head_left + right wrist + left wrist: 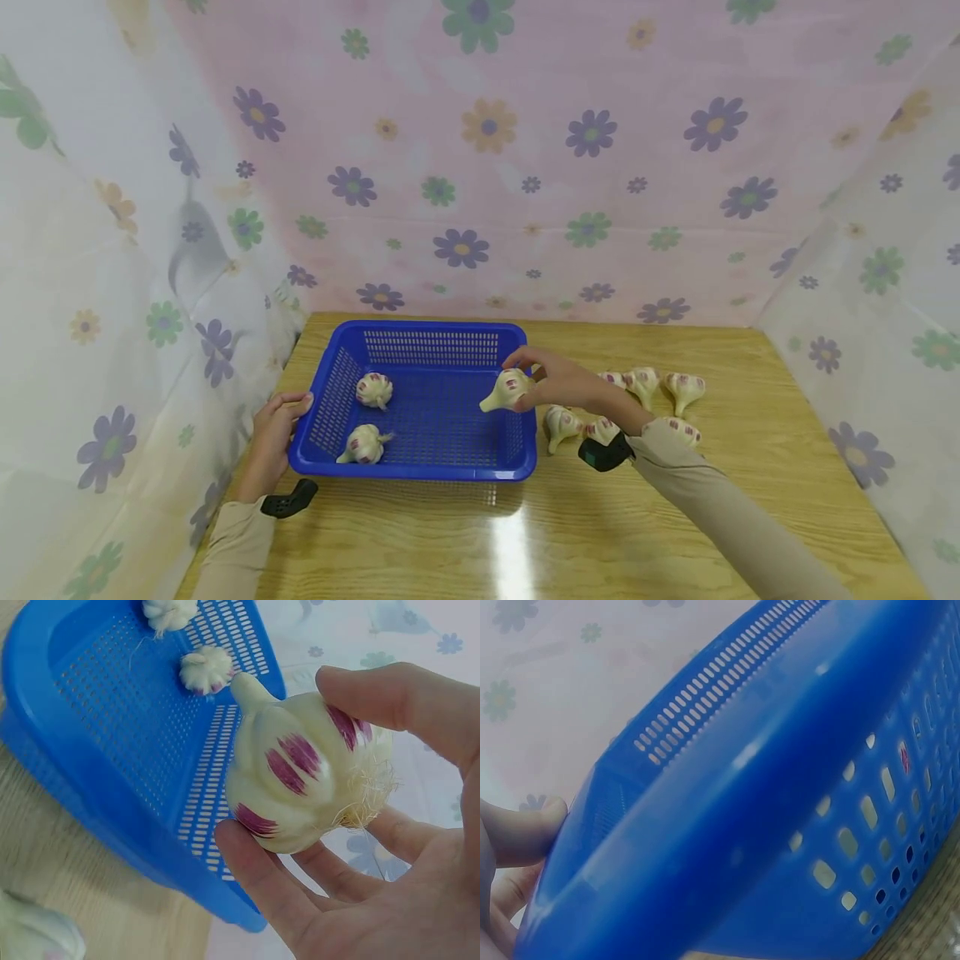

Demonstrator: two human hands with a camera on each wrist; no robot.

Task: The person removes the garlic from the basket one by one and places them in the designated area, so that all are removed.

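A blue plastic basket stands on the left half of the table. At its left rim, my left hand grips the edge with thumb and fingers, as the left wrist view shows with the thumb. Over the basket's right side, my right hand holds a garlic bulb between thumb and fingertips. That bulb is cream with purple streaks and a tuft of roots, its stem pointing left in the head view. Inside the basket lie two garlic bulbs, one farther back and one nearer the front.
Several more garlic bulbs lie on the wooden table right of the basket, among them one at the near left and one at the far right; my right forearm partly hides the group. Flower-patterned cloth encloses the back and sides.
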